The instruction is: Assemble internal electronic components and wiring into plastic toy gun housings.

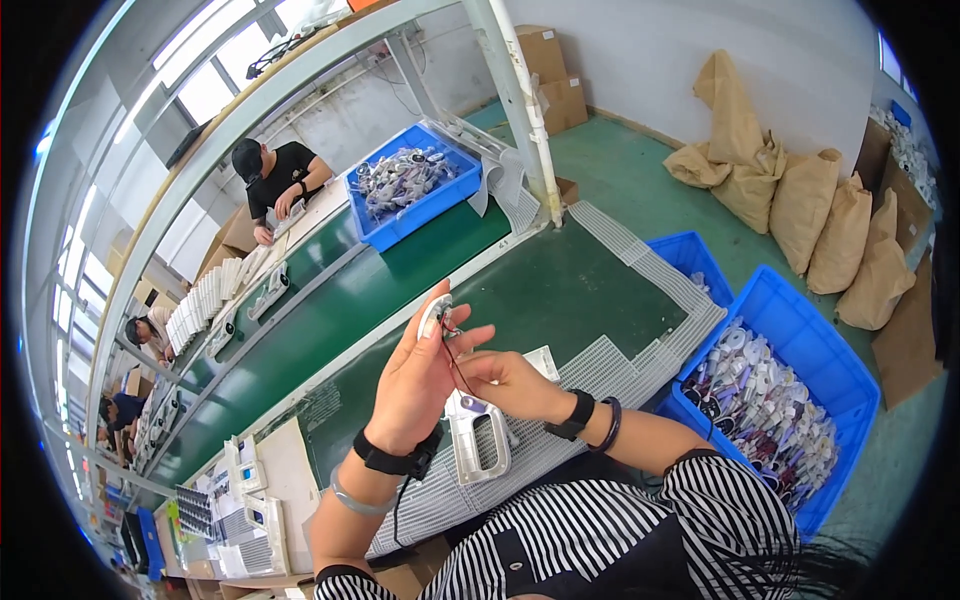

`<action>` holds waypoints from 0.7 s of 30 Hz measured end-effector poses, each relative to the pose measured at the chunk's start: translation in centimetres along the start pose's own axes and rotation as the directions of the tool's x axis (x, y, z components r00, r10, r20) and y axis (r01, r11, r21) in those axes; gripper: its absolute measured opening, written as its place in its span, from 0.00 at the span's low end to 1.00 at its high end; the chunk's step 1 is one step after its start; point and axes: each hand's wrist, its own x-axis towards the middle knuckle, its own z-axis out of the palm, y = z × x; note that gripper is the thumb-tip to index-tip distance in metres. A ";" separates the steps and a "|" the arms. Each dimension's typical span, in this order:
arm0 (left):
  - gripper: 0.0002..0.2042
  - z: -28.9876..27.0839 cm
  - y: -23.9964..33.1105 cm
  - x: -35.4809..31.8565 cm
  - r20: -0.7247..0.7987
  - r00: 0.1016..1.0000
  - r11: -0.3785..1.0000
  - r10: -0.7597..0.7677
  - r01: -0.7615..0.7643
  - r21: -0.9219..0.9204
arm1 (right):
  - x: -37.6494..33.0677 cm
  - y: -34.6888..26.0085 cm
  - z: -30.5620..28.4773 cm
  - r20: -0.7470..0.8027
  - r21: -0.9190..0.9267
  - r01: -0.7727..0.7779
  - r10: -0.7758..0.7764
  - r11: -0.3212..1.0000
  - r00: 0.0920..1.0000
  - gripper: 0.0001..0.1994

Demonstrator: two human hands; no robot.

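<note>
My left hand (pixel 412 385) is raised over the bench, its thumb and fingers closed on a small round white part (pixel 436 314). Thin dark and red wires (pixel 454 360) hang from that part toward my right hand (pixel 515 386). The right fingertips are pinched together on the wires. Below both hands a white plastic housing (pixel 464 452) with a long handle opening lies on the grey striped mat (pixel 590 390). Another white piece (pixel 541 362) shows just behind my right hand, partly covered by it.
To my right stands a blue crate (pixel 838 350) full of white and purple parts. Another blue bin (pixel 420 232) of parts sits across the green conveyor (pixel 330 290). White housings (pixel 265 525) lie at the left. A co-worker (pixel 280 180) sits opposite. Paper sacks (pixel 803 205) line the wall.
</note>
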 end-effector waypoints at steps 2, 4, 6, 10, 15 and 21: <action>0.29 0.9 -0.6 0.1 -0.020 0.999 0.998 0.031 -0.030 0.055 | 0.3 0.5 0.2 0.093 -0.034 0.040 -0.037 0.999 0.995 0.13; 0.28 1.5 -1.1 0.1 -0.055 0.992 0.972 0.114 -0.101 0.210 | 0.0 0.7 0.0 0.147 0.093 -0.035 0.021 0.995 0.989 0.13; 0.27 0.9 -0.8 -0.1 -0.061 0.996 0.957 0.061 -0.041 0.286 | -0.6 -0.2 0.0 0.207 0.264 -0.173 0.119 0.949 0.971 0.15; 0.25 -0.1 1.3 0.5 -0.078 0.985 0.930 -0.155 0.172 0.326 | -1.5 2.1 -0.3 0.184 0.445 -0.146 0.070 0.883 0.980 0.24; 0.23 -1.0 2.4 1.0 -0.009 0.919 0.886 -0.394 0.383 0.263 | -1.8 2.2 -0.9 0.254 0.625 -0.262 0.125 0.735 0.959 0.33; 0.31 -2.0 0.2 0.3 -0.032 0.988 0.834 -0.152 0.146 0.531 | -2.9 0.6 -1.1 0.116 0.307 -0.117 0.085 0.944 0.990 0.44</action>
